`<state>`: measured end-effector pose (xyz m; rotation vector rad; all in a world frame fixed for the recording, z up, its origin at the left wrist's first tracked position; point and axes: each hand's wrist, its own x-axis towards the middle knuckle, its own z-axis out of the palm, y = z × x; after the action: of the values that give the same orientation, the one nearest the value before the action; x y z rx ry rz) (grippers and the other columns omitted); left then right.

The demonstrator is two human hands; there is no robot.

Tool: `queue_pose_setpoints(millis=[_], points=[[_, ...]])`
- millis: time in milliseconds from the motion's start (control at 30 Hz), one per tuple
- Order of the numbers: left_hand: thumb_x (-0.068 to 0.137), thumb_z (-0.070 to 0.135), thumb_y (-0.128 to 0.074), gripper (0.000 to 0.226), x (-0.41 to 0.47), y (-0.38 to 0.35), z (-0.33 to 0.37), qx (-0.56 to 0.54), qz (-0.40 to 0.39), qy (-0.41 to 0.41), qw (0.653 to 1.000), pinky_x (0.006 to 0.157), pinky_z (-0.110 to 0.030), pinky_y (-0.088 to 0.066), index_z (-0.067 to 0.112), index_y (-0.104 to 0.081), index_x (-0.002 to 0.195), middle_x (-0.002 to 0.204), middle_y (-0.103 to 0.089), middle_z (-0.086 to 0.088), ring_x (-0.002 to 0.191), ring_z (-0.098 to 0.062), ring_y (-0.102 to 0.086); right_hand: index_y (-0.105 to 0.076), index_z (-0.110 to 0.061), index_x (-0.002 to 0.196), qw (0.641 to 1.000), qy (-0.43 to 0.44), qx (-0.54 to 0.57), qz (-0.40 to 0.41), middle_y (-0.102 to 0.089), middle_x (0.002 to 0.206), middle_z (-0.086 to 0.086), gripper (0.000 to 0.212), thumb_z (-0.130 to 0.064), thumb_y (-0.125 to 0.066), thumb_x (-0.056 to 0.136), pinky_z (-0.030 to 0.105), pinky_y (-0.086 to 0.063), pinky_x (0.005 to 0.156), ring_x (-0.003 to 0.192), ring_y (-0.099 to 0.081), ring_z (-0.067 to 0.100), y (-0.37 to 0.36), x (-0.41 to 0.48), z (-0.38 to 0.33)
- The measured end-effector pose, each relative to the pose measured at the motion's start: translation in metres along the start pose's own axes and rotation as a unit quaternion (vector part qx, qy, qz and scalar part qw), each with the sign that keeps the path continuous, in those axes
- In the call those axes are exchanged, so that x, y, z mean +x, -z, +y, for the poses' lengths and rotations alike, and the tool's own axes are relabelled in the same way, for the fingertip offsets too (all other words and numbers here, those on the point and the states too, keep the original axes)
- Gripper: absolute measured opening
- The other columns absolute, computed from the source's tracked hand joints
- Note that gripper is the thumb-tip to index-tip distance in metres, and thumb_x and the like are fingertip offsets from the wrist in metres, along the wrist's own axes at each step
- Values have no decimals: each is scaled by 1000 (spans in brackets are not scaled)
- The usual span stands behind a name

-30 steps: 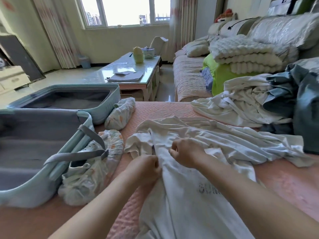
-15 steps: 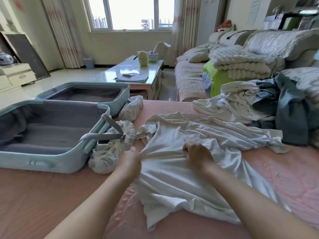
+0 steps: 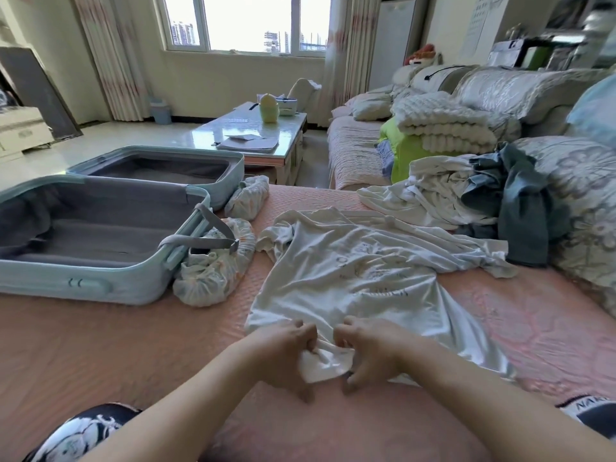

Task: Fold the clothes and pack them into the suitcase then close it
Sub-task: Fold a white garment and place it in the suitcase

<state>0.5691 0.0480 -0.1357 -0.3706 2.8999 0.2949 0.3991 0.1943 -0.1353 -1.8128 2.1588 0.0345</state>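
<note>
one rumpled white shirt (image 3: pixel 350 281), hem bunched.

I am seeing a thin, soft white cloth shirt (image 3: pixel 346 278) lying creased and matt on the quilted pink bedspread (image 3: pixel 116 355), whose fabric is looking finely textured. At the bedspread's left edge, the pale blue hard-shell plastic suitcase (image 3: pixel 86 285) is showing a smooth, faintly sheened shell and a matt grey cloth lining (image 3: pixel 100 235).
</note>
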Motion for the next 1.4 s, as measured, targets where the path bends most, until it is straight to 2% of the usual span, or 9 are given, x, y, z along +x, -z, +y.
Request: queue_pose_setpoints(millis=[167,333,400,500,600,767,1000,1233,1400], points=[[78,12,-62,25,2,1,-12,-228,81,53,969,60,-22,-33,35,-52,81,84,-49,6,71,-14,-46,-62,-21,93,992,-47,27,111,-65,100,2,9,-27,-55,94,30,-35,67,92,-61,24,3,-7,8],[73,-16,-40,54,-12,41,-43,-208,227,70,949,58,-30,-44,33,-62,76,82,-59,12,71,-15,-55,-52,-24,79,964,-70,140,216,-56,71,-11,27,-34,-48,104,35,-40,65,70,-55,15,12,-11,20],[74,-12,-45,49,-19,56,-48,-184,141,107,967,73,-31,-52,33,-64,65,91,-62,14,83,-14,-60,-45,-28,72,971,-50,139,190,-50,68,-11,33,-38,-47,104,34,-37,64,66,-47,11,15,-10,13],[83,3,-52,40,-28,57,-42,-112,-152,171,967,69,-25,-52,35,-71,71,100,-66,4,84,-15,-60,-54,-28,74,993,-35,98,63,-57,77,-8,27,-35,-53,100,33,-42,71,70,-50,10,9,-11,0],[86,20,-61,22,-24,48,-31,-122,-269,212,931,67,-26,-50,22,-76,102,103,-68,-1,79,-18,-63,-67,-35,116,996,-42,84,-1,-65,109,-9,31,-24,-59,87,27,-48,87,96,-60,12,4,-18,-1],[87,35,-57,14,5,47,12,-88,15,55,994,77,-26,-53,33,-69,94,94,-67,14,84,-9,-62,-52,-39,130,996,-63,51,-40,-48,123,-7,57,-22,-72,80,31,-48,95,111,-53,15,14,-40,22],[72,54,-77,55,63,10,107,-85,11,-100,991,91,-33,-48,38,-57,121,114,-56,11,102,-14,-55,-28,-44,141,976,-191,48,-90,-36,135,-4,103,-27,-91,62,40,-48,98,124,-43,20,16,-91,79],[88,15,-55,28,107,-10,136,-116,145,-80,979,77,-28,-49,29,-72,105,105,-71,1,98,-21,-65,-66,-28,111,975,-198,59,78,-59,114,-5,25,-25,-63,86,33,-49,87,108,-59,21,1,-124,114],[90,1,-49,46,123,2,136,-182,248,-25,951,83,-36,-52,31,-58,125,119,-65,0,103,-24,-62,-72,-27,116,948,-228,76,210,-68,114,-4,31,-20,-52,94,39,-53,86,103,-64,24,4,-132,126]])
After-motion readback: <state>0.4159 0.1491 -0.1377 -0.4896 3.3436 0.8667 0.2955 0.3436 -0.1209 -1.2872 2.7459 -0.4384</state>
